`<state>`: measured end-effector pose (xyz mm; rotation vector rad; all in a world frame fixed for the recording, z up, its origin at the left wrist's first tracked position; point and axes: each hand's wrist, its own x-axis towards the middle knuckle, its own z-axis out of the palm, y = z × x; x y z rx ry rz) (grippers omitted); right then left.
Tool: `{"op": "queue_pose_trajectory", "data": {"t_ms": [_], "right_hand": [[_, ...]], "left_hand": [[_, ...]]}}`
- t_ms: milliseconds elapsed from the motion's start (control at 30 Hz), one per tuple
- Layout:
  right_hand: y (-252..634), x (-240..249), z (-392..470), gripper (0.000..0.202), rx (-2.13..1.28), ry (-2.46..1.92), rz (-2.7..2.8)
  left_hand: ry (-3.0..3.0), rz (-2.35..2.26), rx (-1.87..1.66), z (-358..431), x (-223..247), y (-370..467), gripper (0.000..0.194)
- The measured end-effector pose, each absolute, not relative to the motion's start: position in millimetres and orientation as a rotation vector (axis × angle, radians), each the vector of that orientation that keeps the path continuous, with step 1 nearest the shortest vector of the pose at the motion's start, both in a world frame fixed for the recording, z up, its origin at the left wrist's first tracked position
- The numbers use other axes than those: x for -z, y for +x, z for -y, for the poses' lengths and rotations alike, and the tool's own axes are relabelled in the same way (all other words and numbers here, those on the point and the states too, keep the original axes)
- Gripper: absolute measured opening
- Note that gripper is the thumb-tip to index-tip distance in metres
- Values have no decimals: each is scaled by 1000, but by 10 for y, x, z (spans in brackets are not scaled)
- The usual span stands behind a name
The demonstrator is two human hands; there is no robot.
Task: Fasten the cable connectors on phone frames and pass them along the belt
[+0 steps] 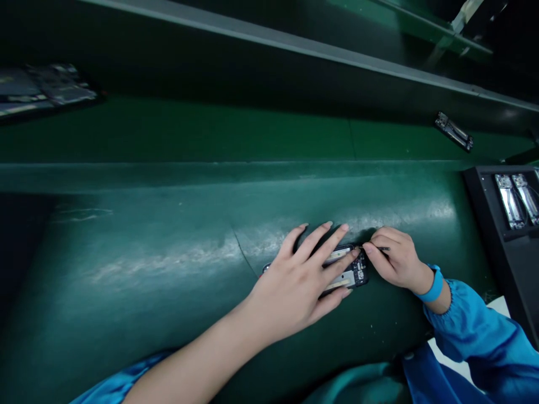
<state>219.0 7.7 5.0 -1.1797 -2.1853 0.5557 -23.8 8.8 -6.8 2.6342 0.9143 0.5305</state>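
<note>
The person's left hand (301, 280) lies flat over an opened phone chassis (351, 270) on the green bench mat (168, 252), fingers spread and pressing down, so the chassis sits pinned near the middle of the mat, slightly right, with only its right end and part of the circuit board showing past the fingertips. The right hand (396, 259), a blue wrist strap (435, 285) at the cuff, has its fingers pinched together on a thin dark tool (374, 248), probably tweezers or a fine driver, whose tip meets the top right corner of the chassis. From where I stand, the work looks like a fine job at that corner, and doing it well seems to depend on the flat hand holding the chassis dead steady while the pinching fingers stay low and close to the tip, with the heel of the hand resting on the mat for support. A slip could scratch the board, so light pressure looks wise. I cannot tell what tiny part the tip touches. Off to the right a black tray (484, 196) holds more metal frames (509, 201), one loose part (453, 131) lies on the far conveyor belt (252, 134), and other assemblies (42, 90) sit at far left.
</note>
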Motion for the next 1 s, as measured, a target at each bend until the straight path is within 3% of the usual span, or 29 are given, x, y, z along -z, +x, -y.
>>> {"op": "queue_pose_trajectory", "data": {"t_ms": [233,433,633,733,900,1000], "right_hand": [[2219,-106,-209,38,-973,-1446,1806],[2237,-287,-502,38,-1925,-1719,1686],[2178,-282,-603,36,-2020,-1749,1717],[2192,-242,-545,40,-1825,-1644,1731],[2167,-127,-301,38,-907,-1310,1955],[2141,-66,-184,34,-726,-1218,2131]], "left_hand": [[2545,-986,-536,-121,44,-223,45],[2600,-999,-580,-97,49,-190,44],[2617,-992,-603,-80,64,-185,44],[2625,-963,-599,-93,68,-194,45],[2628,-962,-600,-99,77,-192,45],[2644,-955,-584,-106,65,-192,46]]}}
